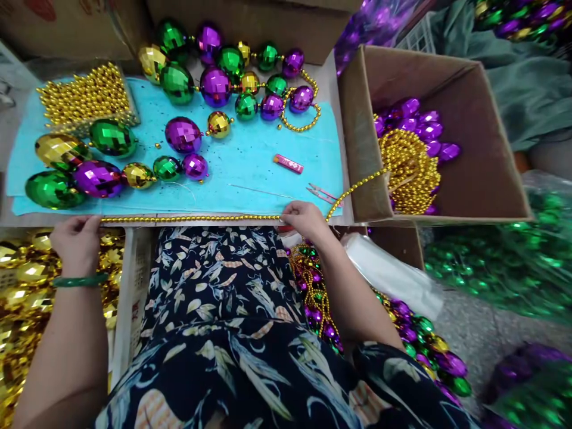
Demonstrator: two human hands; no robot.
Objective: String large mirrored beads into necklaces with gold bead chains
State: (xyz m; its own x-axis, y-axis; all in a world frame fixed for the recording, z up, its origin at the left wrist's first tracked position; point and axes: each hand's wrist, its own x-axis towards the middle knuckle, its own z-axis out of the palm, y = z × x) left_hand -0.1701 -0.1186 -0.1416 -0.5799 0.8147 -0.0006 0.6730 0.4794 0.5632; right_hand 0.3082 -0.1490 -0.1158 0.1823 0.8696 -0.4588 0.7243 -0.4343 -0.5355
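A string of small gold beads (192,218) is stretched straight along the table's front edge. My left hand (78,235) pinches its left end, a green bangle around the wrist. Further right, my right hand (306,219) has thumb and fingers closed on the same string. Past that hand the beads curve up over the rim of a cardboard box (447,77) to a coiled gold bead bundle (409,173). On the blue cloth (250,161) by my right hand lie a long needle (261,190), small pink-handled snips (322,193) and a pink lighter (288,163).
Strung large faceted green, purple and gold beads (214,86) lie at the back and left of the cloth. A clear tray of small gold beads (87,98) is at far left. Gold beads (27,298) fill a crate below left. Bagged green beads (513,262) lie right.
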